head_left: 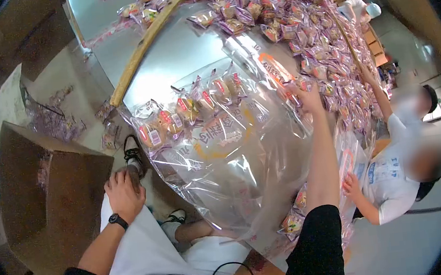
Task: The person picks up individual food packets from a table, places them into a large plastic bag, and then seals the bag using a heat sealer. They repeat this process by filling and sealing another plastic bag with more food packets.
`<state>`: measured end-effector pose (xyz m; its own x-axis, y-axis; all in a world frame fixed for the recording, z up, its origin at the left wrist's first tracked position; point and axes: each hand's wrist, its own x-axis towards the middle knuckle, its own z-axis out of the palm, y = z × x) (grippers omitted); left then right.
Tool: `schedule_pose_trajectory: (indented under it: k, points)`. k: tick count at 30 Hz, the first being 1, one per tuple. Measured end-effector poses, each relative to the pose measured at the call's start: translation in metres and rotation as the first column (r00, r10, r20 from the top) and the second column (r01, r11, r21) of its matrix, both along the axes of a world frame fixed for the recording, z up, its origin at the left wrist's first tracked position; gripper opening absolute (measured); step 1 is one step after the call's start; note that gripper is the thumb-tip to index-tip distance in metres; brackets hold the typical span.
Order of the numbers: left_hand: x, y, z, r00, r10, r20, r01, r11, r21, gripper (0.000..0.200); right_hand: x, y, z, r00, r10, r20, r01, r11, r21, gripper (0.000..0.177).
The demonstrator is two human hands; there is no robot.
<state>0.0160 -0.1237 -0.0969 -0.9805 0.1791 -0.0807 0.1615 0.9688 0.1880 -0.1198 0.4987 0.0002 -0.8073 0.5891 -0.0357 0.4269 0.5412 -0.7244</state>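
My left hand (pixel 124 191), with a watch on its wrist, rests on my knee, its fingers spread and nothing in them. On the right, my right hand (pixel 306 94) reaches to the near edge of the pile of wrapped snacks (pixel 271 3), its fingers bent round a small wrapped piece. Between my arms a large clear printed plastic bag (pixel 228 158) lies on the metal table (pixel 169 62). A row of several wrapped snacks (pixel 173 122) sits at the bag's far end. Beside them lie more flat clear bags with orange print (pixel 272 70).
An open cardboard box (pixel 53 182) stands at my left, near a container of wrappers (pixel 54 114). A wooden strip (pixel 151 40) crosses the table. Co-workers (pixel 395 167) sit on the right, one hand on a bag, another arm reaching to the pile.
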Motion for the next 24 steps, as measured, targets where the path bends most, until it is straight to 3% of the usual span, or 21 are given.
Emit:
schedule_pose_trajectory:
  k: [3, 4, 7, 8, 11, 17, 20, 24]
  points:
    - [-0.01, 0.015, 0.008, 0.985, -0.095, 0.144, 0.103, 0.994, -0.047, 0.043, -0.011, 0.008, 0.006, 0.986, 0.012, 0.164, -0.056, 0.961, 0.269, 0.131]
    - [-0.007, 0.017, -0.003, 0.986, -0.165, 0.028, 0.165, 0.986, -0.008, 0.033, -0.012, 0.002, 0.012, 0.982, 0.033, 0.187, -0.097, 0.935, 0.342, 0.132]
    - [-0.003, 0.018, -0.01, 0.973, -0.212, 0.092, 0.211, 0.977, 0.021, 0.03, -0.018, -0.018, 0.029, 0.91, -0.073, 0.407, -0.142, 0.869, 0.474, 0.128]
    - [-0.003, 0.017, -0.016, 0.98, -0.198, -0.018, 0.198, 0.98, 0.007, 0.027, -0.02, -0.026, 0.03, 0.9, -0.123, 0.418, -0.138, 0.83, 0.54, 0.125]
    - [-0.002, 0.017, -0.007, 0.981, -0.185, 0.057, 0.184, 0.983, 0.02, 0.025, -0.03, -0.04, 0.035, 0.877, -0.125, 0.463, -0.148, 0.848, 0.509, 0.121]
    - [0.002, 0.006, -0.02, 0.981, -0.184, -0.058, 0.184, 0.983, -0.014, 0.024, -0.02, -0.039, 0.023, 0.965, -0.108, 0.239, -0.068, 0.777, 0.626, 0.103]
    - [0.002, 0.0, -0.014, 0.984, -0.18, -0.009, 0.18, 0.984, 0.003, 0.025, -0.007, -0.039, 0.02, 0.99, -0.099, 0.102, 0.01, 0.761, 0.648, 0.093]
    - [0.003, -0.001, -0.016, 0.986, -0.157, -0.057, 0.158, 0.987, 0.015, 0.026, 0.026, -0.038, 0.047, 0.998, -0.053, 0.028, 0.02, 0.726, 0.687, 0.083]
